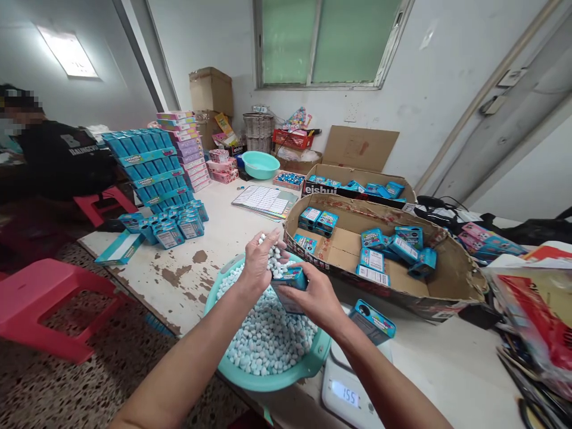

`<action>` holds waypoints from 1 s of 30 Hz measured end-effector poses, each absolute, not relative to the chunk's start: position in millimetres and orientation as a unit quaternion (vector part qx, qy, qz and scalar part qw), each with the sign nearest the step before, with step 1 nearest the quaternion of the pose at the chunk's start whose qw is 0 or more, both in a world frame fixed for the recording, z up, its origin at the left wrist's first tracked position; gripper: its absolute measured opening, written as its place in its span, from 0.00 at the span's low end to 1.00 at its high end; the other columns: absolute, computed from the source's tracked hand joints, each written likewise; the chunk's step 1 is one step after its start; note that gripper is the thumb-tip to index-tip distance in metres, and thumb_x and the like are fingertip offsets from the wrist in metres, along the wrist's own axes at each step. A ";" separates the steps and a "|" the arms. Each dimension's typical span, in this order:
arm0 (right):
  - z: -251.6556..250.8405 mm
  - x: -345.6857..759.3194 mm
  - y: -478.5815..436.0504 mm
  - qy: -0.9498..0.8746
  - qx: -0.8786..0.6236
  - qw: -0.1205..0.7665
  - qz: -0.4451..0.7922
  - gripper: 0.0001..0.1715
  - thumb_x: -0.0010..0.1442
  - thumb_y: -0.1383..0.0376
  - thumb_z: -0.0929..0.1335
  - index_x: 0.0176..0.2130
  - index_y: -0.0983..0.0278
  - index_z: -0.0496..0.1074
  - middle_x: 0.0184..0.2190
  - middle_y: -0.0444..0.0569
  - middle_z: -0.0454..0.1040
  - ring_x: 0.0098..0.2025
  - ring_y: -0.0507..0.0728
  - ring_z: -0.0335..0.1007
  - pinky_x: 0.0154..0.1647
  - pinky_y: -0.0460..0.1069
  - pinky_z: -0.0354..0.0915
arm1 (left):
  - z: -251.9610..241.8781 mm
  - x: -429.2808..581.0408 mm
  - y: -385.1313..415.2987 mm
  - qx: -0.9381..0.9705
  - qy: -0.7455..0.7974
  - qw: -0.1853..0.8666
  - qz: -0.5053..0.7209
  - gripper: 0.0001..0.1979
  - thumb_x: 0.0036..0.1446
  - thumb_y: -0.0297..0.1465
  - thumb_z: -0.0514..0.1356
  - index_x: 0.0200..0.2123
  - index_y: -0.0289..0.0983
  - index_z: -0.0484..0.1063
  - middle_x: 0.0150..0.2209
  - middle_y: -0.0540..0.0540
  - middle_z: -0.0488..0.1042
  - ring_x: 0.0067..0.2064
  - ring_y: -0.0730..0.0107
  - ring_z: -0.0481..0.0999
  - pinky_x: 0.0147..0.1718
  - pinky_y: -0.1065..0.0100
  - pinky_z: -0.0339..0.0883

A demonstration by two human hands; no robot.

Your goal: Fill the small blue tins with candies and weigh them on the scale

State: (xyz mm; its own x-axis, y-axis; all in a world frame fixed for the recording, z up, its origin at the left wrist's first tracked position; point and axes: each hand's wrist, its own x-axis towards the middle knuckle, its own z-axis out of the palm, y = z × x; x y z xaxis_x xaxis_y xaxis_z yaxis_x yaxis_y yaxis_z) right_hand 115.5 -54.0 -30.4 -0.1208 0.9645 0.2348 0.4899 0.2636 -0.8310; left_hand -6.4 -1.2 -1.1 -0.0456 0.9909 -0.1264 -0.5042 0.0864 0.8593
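Observation:
Over a turquoise basin (263, 381) full of small pale-blue and white candies (268, 339), my left hand (258, 262) is cupped around a handful of the same candies. It is tilted at the top of a small blue box (292, 277), and candies lie at the box's opening. My right hand (319, 292) grips that box, thumb on the near side. Beside the basin, a white digital scale (339, 393) reads 155. Another blue box (373, 323) is on the scale, partly behind my right forearm.
An open cardboard tray (344, 262) with several blue boxes stands behind the scale, another tray (357, 179) beyond it. Stacked blue cartons (147, 167) and loose boxes (172, 229) stand left. Scissors (529, 393) lie at right. A red stool (49, 298) and a seated person (58, 155) are at left.

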 end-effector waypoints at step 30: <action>-36.9 131.6 -50.4 -0.621 -0.524 0.460 0.357 0.18 0.46 0.62 0.73 0.39 0.62 0.73 0.34 0.44 0.74 0.35 0.56 0.68 0.38 0.48 0.62 | -3.4 8.6 -9.2 0.455 0.341 0.601 0.561 0.12 0.48 0.37 0.64 0.29 0.36 0.66 0.18 0.54 0.66 0.22 0.74 0.70 0.23 0.72 0.66</action>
